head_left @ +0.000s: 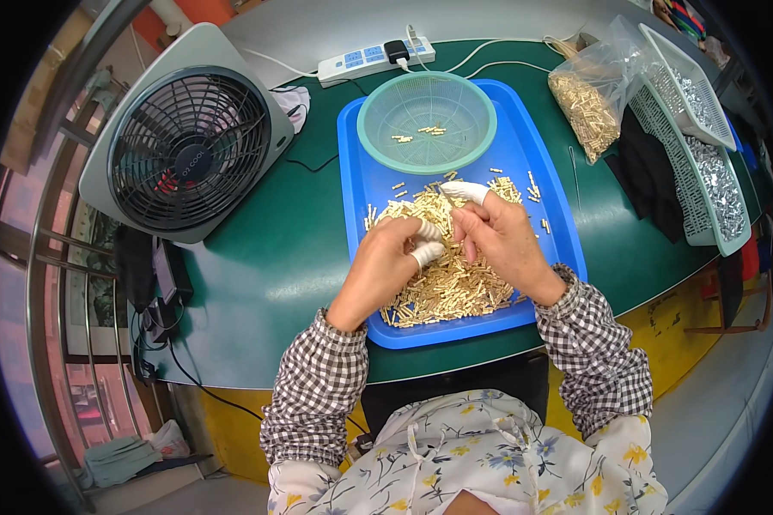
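Observation:
Many small brass-coloured metal pins [455,292] lie heaped in a blue tray [548,296] in front of me. Over the heap, my left hand [397,255] has its fingers bent together, with white wraps on the thumb and a finger; what they pinch is too small to make out. Close beside it, my right hand [500,233] presses thumb and fingertips together, its white-wrapped forefinger stretched outward. Anything between those fingertips is hidden. At the tray's far end sits a pale green mesh basket [378,159] with a few pins on its bottom.
A grey fan [189,154] stands at the left of the green table [266,283]. Behind the tray is a white power strip [365,62]. A clear bag of pins [586,107], a black cloth [648,172] and baskets of silvery parts [718,189] stand at the right.

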Tool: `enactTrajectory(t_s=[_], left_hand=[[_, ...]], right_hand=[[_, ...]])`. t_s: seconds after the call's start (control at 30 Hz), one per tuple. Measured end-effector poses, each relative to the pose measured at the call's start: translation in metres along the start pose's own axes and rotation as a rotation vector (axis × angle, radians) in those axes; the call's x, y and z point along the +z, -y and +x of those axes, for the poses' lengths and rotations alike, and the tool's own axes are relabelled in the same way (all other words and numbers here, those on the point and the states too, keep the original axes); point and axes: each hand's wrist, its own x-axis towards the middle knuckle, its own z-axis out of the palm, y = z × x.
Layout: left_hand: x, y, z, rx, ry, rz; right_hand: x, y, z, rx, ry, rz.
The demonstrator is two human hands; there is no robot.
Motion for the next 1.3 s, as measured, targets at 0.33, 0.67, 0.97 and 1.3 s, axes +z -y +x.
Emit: enactTrajectory(t_s=[0.33,0.67,0.97,1.3], left_hand=[[0.007,-0.004,-0.004,0.114,-0.074,0.293],[-0.009,0.001,0.003,-0.267,-0.19,-0.916],[-0.007,0.01,0.004,-0.307,-0.115,-1.222],[-0.009,0.008,0.003,-0.321,-0.083,-1.204]], right_hand=[[-0.001,-0.001,0.0,0.015,0.037,-0.003],[0.0,-0.002,-0.003,-0.082,-0.007,-0.183],[0.001,-0.005,-0.002,-0.16,0.008,-0.305],[0.002,-0.004,-0.003,-0.178,0.01,-0.366]])
